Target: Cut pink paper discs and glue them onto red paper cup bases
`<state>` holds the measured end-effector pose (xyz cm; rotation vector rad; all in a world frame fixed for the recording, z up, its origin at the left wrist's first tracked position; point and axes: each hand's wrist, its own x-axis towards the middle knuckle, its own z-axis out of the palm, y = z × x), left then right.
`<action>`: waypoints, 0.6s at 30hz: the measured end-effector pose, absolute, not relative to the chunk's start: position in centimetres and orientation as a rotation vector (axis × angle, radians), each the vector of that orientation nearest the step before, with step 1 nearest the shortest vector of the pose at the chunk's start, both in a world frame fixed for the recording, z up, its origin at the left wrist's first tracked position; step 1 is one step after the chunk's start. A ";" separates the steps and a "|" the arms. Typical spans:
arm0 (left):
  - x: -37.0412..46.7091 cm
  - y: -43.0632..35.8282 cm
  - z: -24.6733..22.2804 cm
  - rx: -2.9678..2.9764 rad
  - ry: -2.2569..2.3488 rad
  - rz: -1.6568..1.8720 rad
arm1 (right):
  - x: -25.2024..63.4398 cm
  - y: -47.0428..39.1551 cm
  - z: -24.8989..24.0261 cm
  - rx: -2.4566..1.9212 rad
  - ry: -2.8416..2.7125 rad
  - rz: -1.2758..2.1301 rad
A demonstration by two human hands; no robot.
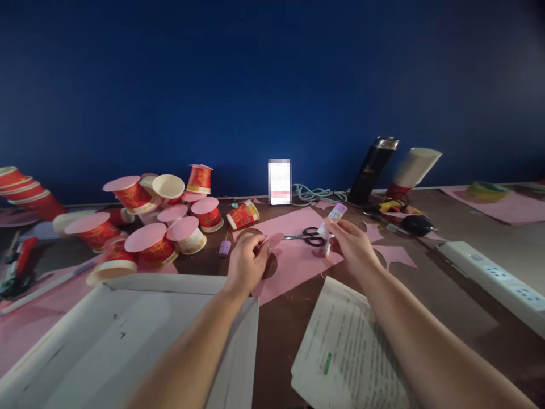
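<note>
My right hand [351, 241] is closed around a purple-and-white glue stick [338, 212], held tilted above the table. Below its fingers shows a small white and orange end whose kind I cannot tell. My left hand [248, 262] is pinched, apparently on a piece of pink paper [276, 238] that blends with the sheet behind. Under both hands lies a pink paper sheet [293, 267] with round cut-outs. Black-handled scissors [313, 237] rest on it between the hands. A purple cap [225, 248] sits to the left of my left hand.
Red paper cups [149, 244], several topped with pink discs, crowd the left. A white box lid [128, 335] and printed papers [344, 346] lie in front. A phone [279, 183] stands at the back; a black flask [372, 170] and power strip [494, 278] are right.
</note>
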<state>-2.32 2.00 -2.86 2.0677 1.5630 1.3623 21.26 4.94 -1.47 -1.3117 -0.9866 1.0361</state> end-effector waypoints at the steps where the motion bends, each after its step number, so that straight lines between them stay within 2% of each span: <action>1: -2.3 2.0 -2.9 2.090 1.559 1.405 | 21.5 5.1 -1.5 -1.332 -0.941 1.030; 10: -2.2 1.8 -3.2 2.128 1.550 1.376 | 22.5 5.6 -2.4 -1.309 -0.692 1.221; 18: -2.1 1.8 -3.2 2.093 1.575 1.333 | 22.6 6.8 -3.2 -1.492 -0.904 1.005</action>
